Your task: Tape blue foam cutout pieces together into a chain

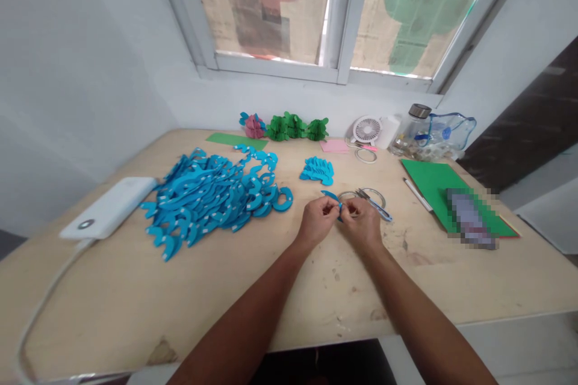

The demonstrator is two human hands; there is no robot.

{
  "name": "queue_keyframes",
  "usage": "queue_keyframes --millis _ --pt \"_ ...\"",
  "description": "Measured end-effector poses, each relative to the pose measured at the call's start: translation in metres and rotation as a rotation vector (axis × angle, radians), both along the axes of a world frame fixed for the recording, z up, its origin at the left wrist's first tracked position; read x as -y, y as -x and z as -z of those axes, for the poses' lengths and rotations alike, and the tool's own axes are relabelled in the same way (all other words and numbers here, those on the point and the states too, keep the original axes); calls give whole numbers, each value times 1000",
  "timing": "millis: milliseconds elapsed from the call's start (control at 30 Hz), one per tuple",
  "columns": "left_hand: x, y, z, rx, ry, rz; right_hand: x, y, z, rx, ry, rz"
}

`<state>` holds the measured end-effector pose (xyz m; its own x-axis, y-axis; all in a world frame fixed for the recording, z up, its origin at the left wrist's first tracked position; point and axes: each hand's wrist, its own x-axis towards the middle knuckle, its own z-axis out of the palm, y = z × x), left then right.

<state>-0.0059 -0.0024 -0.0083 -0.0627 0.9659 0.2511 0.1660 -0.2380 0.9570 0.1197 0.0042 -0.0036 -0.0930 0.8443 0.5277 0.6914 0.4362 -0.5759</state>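
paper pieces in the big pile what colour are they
The paper pieces are bright blue with small white patches, best seen in the head view.

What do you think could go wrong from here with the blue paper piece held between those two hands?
The thin blue paper piece, pinched between the left hand and right hand, might crease or tear. The scissors lie right beside the right hand, so a slip could knock them or nick skin. The loose blue paper pile looks interlinked, so pulling one piece may drag others along.
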Motion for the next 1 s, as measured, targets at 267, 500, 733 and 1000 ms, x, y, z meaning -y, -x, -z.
queue_keyframes --millis 267,500,733,1000 --pt "-1 0 -1 51 24 20 1 0 -1 -35 47 -22" --pt "-1 -2 3 52 3 -6 -1 -2 3 -40 82 -23" --pt "4 -4 3 -55 -20 -35 0 -3 0 -3 106 15" --pt "5 -6 3 -139 6 -82 1 -3 1 -10 155 29"
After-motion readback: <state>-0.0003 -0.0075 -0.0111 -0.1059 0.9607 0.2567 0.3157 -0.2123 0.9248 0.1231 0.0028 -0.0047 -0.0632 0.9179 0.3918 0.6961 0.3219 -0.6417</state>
